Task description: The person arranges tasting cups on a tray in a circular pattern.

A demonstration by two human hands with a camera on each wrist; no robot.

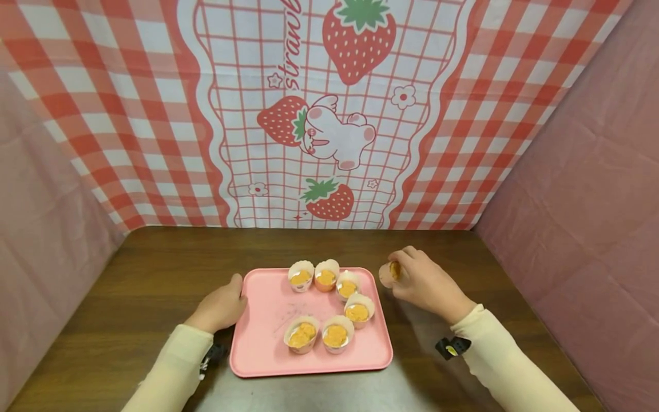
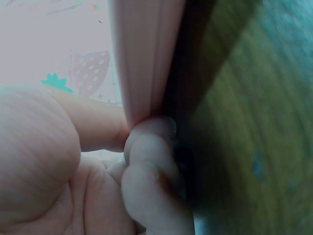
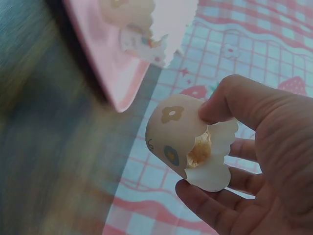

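At the left rim of a pink tray (image 1: 262, 320), my left hand (image 1: 220, 306) pinches the edge. The left wrist view shows the tray's edge (image 2: 144, 58) between thumb and curled fingers. Just off the tray's right side, my right hand (image 1: 429, 286) holds a cupcake (image 1: 386, 277) in a scalloped paper cup. Seen from the right wrist, that cup (image 3: 171, 129) is pale with flower prints and tilts sideways, golden cake showing inside. Thumb and fingers grip its rim from opposite sides. Several similar cupcakes (image 1: 326, 278) stand upright on the tray, mostly along its back and right.
A brown wooden table (image 1: 170, 257) lies under the tray. Behind it hangs a red-and-white checked cloth (image 1: 329, 131) with strawberry prints. Pink fabric walls (image 1: 582, 171) close off both sides.
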